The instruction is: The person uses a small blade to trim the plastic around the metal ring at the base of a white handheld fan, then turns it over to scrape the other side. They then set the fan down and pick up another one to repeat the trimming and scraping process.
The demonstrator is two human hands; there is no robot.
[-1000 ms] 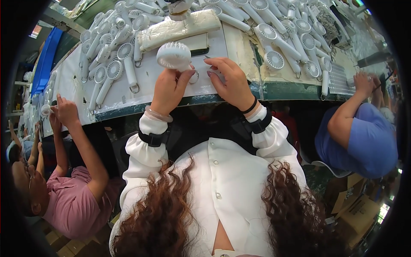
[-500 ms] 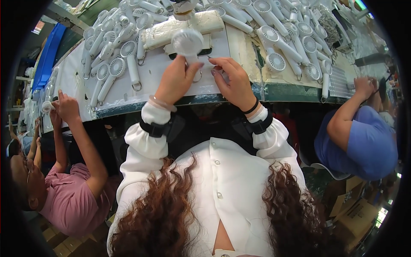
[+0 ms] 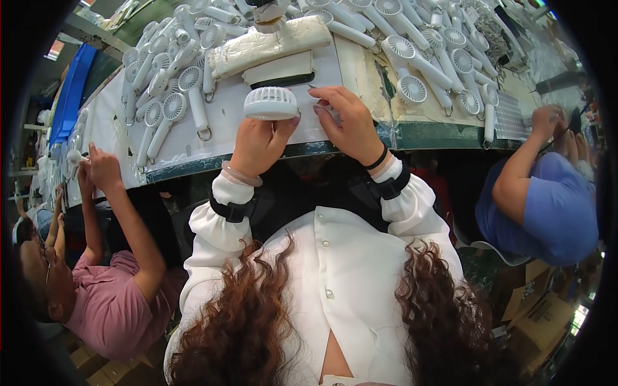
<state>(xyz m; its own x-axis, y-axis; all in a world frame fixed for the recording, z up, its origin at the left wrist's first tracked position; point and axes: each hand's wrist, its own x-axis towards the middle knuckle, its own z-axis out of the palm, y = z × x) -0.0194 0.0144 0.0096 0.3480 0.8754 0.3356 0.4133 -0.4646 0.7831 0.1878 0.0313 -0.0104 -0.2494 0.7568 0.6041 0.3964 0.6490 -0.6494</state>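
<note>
- Handheld fan (image 3: pixel 270 104): white, raised above the desk (image 3: pixel 360 71) near its front edge; round head seen almost edge-on, slotted side away from the wearer, handle largely hidden.
- Left hand (image 3: pixel 259 141): closed around the fan just below its head, thumb along the right side.
- Right hand (image 3: pixel 347 123): just beside the fan, thumb and forefinger bent with a narrow space between them; a thin dark tip shows at the forefinger, and whether the hand grips it cannot be told.
- Flat pale piece (image 3: pixel 283 69) with a dark lower edge: on the desk beyond the fan, in front of a cream padded block (image 3: pixel 273 46).
- Left heap of white fans (image 3: pixel 174 106) and right heap of white fans (image 3: pixel 412 90): flanking the work area.
- Co-workers: one in pink (image 3: pixel 112 305) at left, one in blue (image 3: pixel 547 209) at right.
- Cardboard box (image 3: pixel 541 321): lower right.
</note>
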